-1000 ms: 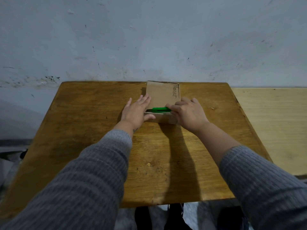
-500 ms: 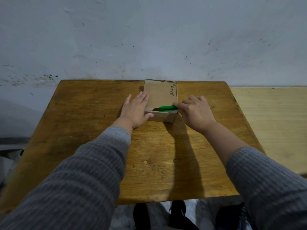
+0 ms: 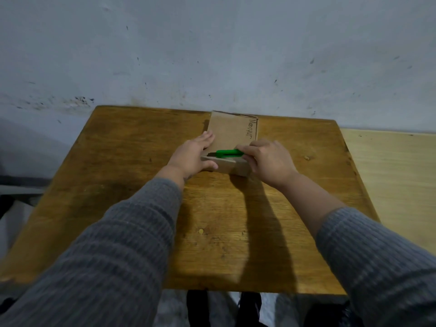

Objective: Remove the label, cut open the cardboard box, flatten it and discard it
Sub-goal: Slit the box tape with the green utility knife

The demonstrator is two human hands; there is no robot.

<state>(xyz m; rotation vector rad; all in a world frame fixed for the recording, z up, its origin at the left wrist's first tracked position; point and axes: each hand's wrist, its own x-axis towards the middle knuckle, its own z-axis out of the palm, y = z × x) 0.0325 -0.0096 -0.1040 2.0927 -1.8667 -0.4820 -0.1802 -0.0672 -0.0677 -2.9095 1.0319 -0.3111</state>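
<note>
Nearest me, grey sleeves (image 3: 113,253) reach over the wooden table (image 3: 132,161). Left hand (image 3: 192,156), fingers straight and together, presses the cardboard box (image 3: 232,133) at its left side; right hand (image 3: 267,159) pinches the green cutter (image 3: 228,153) atop the box's near edge. Box sits far-centre, near the wall (image 3: 212,48).

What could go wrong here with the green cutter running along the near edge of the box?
The left hand braces the cardboard box in line with the green cutter; its thumb lies on the near face, so a slip leftward could nick it. The right hand hides the cutter's rear, so grip security is unclear. Pressing only one side, the box may slide on the table.
</note>
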